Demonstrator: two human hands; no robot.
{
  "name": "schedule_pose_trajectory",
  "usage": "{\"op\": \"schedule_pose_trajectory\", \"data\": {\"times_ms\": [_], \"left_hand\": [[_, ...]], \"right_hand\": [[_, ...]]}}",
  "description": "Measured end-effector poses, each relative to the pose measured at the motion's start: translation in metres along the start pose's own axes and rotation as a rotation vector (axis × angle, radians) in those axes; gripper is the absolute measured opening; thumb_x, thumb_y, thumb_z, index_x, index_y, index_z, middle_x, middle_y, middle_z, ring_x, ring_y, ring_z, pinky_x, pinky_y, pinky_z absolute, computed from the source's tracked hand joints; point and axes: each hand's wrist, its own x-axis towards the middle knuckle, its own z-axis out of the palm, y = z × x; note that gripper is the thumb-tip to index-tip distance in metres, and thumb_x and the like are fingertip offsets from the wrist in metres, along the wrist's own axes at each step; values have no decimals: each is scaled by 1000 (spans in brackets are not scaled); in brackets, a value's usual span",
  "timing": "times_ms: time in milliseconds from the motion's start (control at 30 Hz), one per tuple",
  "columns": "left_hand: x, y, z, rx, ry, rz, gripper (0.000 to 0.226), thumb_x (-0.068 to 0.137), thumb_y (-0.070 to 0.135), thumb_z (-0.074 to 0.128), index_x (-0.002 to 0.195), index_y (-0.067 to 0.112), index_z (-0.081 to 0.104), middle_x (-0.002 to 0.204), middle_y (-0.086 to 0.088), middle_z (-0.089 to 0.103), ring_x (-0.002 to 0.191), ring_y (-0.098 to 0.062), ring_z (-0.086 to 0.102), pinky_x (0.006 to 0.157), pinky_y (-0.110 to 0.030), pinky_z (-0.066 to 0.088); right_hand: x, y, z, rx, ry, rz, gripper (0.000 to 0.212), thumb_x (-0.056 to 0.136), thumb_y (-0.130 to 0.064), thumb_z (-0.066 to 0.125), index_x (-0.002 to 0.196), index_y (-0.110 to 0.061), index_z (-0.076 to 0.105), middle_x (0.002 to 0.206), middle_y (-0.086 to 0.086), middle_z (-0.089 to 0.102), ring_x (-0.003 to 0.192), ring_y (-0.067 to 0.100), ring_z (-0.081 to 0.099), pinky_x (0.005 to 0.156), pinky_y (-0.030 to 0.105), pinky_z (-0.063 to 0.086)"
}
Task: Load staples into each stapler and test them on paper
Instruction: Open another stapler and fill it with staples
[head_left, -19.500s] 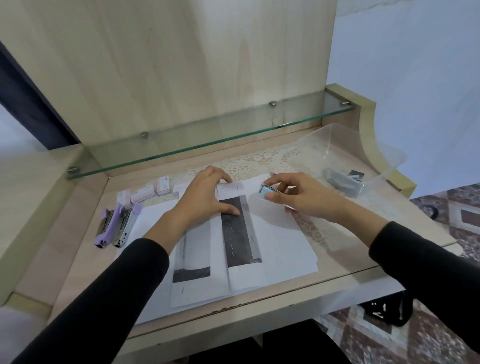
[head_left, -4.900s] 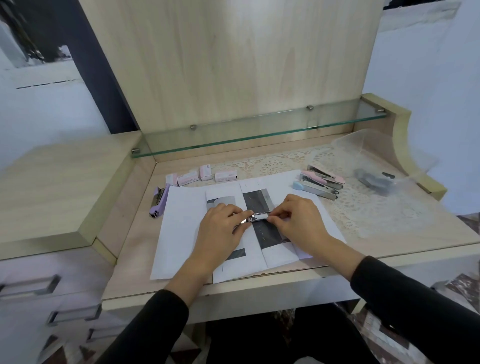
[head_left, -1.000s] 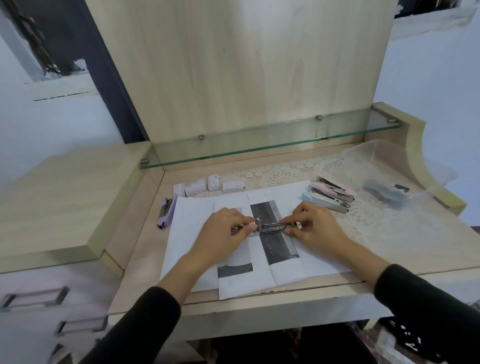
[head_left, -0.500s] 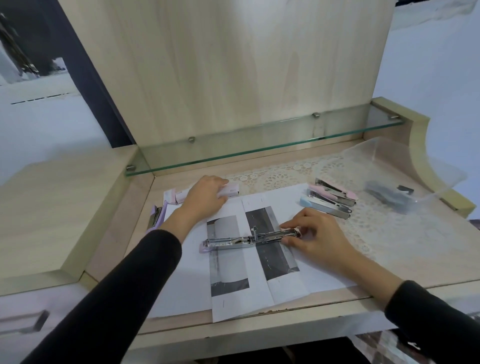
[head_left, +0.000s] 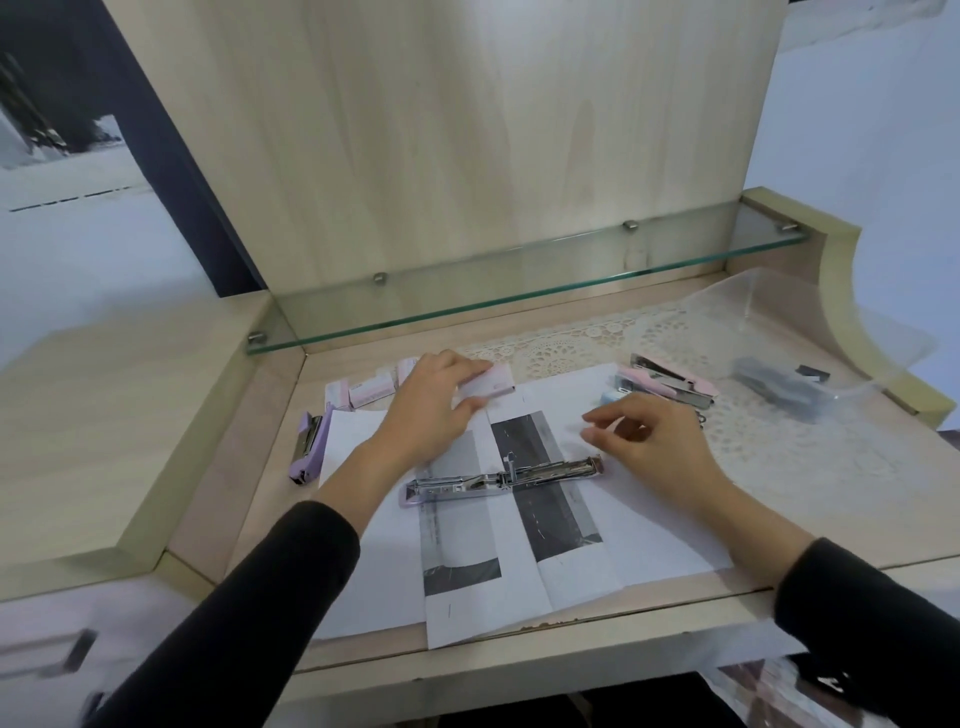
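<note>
Left hand (head_left: 434, 410) grips a small pink-and-white staple box (head_left: 491, 387) near the tabletop's (head_left: 831, 499) back. Right hand (head_left: 654, 447) hovers loosely curled, holding nothing, beside the opened chrome stapler (head_left: 504, 480), which lies flat across printed white paper sheets (head_left: 649, 530).

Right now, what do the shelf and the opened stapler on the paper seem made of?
Shelf: clear glass, see-through with a greenish edge. Opened stapler: shiny bare metal, likely steel, going by its bright reflections; its lilac end looks plastic.

A pale wooden desk (head_left: 857, 499) with a glass shelf (head_left: 519, 291) stands against a white wall (head_left: 872, 114).
</note>
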Motion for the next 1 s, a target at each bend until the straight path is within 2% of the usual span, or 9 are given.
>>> {"op": "schedule_pose_trajectory", "data": {"times_ms": [100,200,300,467,600,800,1000], "left_hand": [[-12,11,5,1,-46,15,42,88,28,58,129,18,51,119,-1,55,110,-17,42,86,-16,23],[-16,21,6,-28,-61,32,43,87,27,61,128,18,53,117,-1,56,107,-16,44,84,-16,25],[-19,27,6,-29,-40,49,42,86,26,62,127,16,54,118,-1,58,107,-16,44,84,-16,26],[-25,24,6,-65,-12,36,39,85,24,64,123,15,58,114,-2,60,104,-17,47,86,-20,30],[-28,23,8,-86,-27,30,39,85,23,64,122,16,58,114,-2,60,104,-18,47,89,-25,35],[-29,17,5,-75,-40,15,38,86,24,63,123,16,57,118,-2,59,109,-18,47,92,-24,32],[-32,7,1,-48,-67,-33,40,88,25,60,126,16,55,123,-2,57,113,-18,45,94,-22,30]], "right_hand": [[11,-12,3,-53,-79,-15,21,76,-13,72,97,-14,70,76,-12,62,58,1,54,63,9,44],[20,-23,12,-73,-164,8,30,78,-18,70,107,-15,66,83,-4,64,69,12,60,75,26,51],[24,-26,18,-30,-211,48,35,79,-16,69,113,-15,63,76,1,68,63,17,63,71,34,56],[25,-26,22,48,-237,69,32,78,-7,69,109,-14,65,75,3,69,49,4,60,53,13,51],[24,-25,23,88,-260,78,29,76,-4,71,104,-9,66,74,5,68,45,-1,58,51,11,49],[27,-20,21,129,-245,102,25,76,1,69,98,-10,65,71,2,66,44,2,59,49,16,51],[32,-12,9,125,-235,93,23,78,2,66,98,-10,61,69,-1,64,45,2,59,47,15,48]]}}
